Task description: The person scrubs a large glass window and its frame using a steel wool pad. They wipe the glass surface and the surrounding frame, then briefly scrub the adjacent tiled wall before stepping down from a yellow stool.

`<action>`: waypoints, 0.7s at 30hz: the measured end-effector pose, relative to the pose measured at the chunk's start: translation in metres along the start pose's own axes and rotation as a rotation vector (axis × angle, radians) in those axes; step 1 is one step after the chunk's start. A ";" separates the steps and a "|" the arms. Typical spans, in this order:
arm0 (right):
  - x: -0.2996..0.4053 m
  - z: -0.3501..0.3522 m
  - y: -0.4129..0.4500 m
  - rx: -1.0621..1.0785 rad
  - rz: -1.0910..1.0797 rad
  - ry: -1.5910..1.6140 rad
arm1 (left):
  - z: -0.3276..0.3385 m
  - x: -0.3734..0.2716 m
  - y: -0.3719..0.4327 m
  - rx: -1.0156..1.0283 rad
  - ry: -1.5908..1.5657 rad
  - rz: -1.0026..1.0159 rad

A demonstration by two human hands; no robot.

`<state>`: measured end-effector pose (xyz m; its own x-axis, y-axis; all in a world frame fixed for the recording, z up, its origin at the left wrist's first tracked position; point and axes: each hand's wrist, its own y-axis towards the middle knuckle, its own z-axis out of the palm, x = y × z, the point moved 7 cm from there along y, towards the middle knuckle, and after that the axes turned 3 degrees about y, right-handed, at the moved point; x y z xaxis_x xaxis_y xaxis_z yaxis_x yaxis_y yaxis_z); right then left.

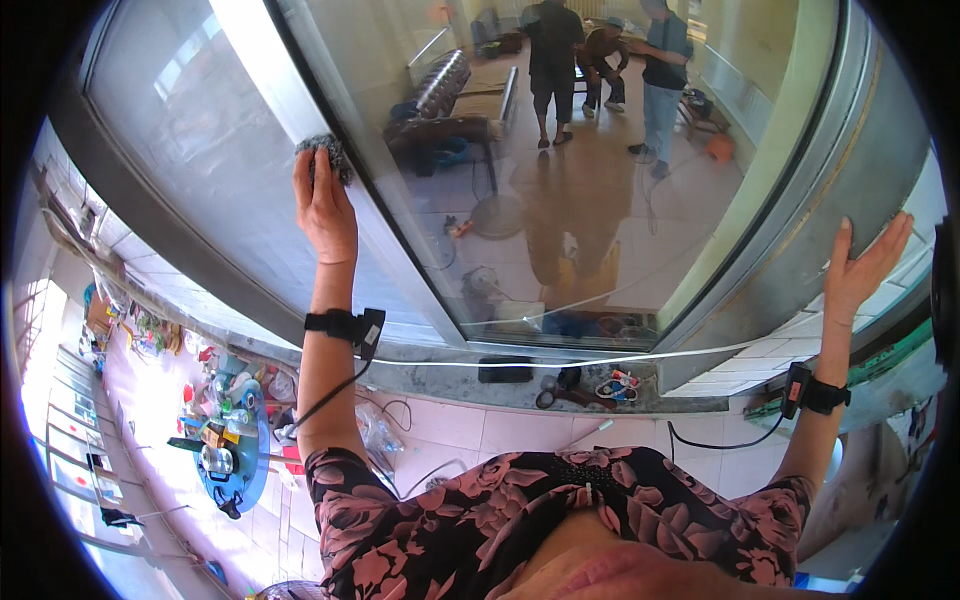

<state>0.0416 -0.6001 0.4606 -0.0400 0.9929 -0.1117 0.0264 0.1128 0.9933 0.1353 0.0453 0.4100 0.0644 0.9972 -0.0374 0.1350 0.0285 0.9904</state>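
Note:
My left hand (327, 202) presses a grey scouring pad (324, 154), which looks like steel wool, against the metal upright (375, 217) of a glazed window or door. Left of that upright is a pale, hazy pane (195, 142); to its right lies a clear glass pane (480, 247) with a room visible through it. Far to the right, my right hand (862, 262) rests with fingers spread on the edge of the wide grey outer frame (832, 165) and holds nothing. Both wrists carry black straps with a small box and a cable.
A white cable (555, 364) runs across the frame's foot, above a grey sill (480, 390) with small items. Lower left stands a round blue table (259, 480) crowded with kitchenware. Several people (555, 67) are beyond the glass. A plastic bag (379, 431) lies on the tiled floor.

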 end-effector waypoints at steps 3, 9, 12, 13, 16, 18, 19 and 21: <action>-0.002 0.001 -0.001 -0.001 -0.005 -0.003 | -0.002 0.006 0.039 -0.066 -0.028 0.055; -0.003 0.001 -0.001 0.010 -0.006 -0.010 | -0.014 0.010 0.238 -0.315 0.141 0.226; -0.003 0.002 0.000 0.018 0.008 -0.008 | -0.019 -0.003 0.289 -0.389 0.137 0.392; -0.002 0.002 0.000 0.018 0.007 -0.008 | -0.025 0.002 0.290 -0.443 0.040 0.344; -0.002 0.001 -0.001 0.019 0.001 0.003 | -0.016 0.008 0.254 -0.377 0.184 0.251; -0.003 0.001 -0.003 0.014 0.003 0.012 | -0.006 0.013 0.198 -0.268 0.187 0.228; -0.004 0.001 -0.003 0.014 0.003 0.018 | -0.004 0.014 0.159 -0.307 0.108 0.183; -0.005 0.002 -0.003 0.014 -0.011 0.000 | 0.004 0.017 0.083 -0.170 0.075 0.098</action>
<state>0.0439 -0.6053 0.4578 -0.0403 0.9916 -0.1226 0.0401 0.1242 0.9914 0.1512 0.0642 0.4910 -0.0055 0.9979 0.0642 -0.0376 -0.0643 0.9972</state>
